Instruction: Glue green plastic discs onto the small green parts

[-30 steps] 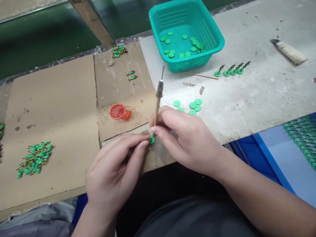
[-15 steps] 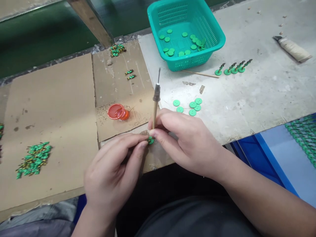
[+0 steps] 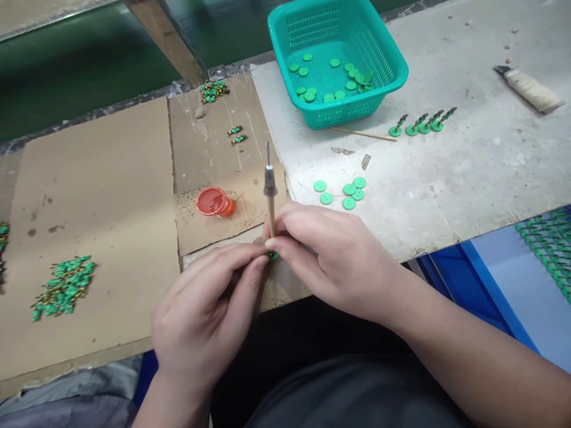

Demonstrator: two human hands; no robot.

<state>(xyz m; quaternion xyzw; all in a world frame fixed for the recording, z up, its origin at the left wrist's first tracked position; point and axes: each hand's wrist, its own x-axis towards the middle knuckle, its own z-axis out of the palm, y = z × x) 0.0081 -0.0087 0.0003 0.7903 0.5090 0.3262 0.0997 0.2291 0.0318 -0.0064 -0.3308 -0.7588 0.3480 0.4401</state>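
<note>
Apparently fitting, at worktop [image 3: 414, 202] front edge: left hand [image 3: 207, 291] pinching green piece [image 3: 273, 256], right hand [image 3: 334, 255] gripping needle-tipped tool [image 3: 270, 193]; next move needs steadiness.

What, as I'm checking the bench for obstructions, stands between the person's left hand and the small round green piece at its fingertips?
Nothing visible: the left hand pinches the small round green piece, partly hidden. The right hand, gripping a slender wooden-handled tool, is close by, not between them.

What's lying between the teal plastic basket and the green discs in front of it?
In the head view, a thin wooden stick and two small brownish scraps lie there.
</note>
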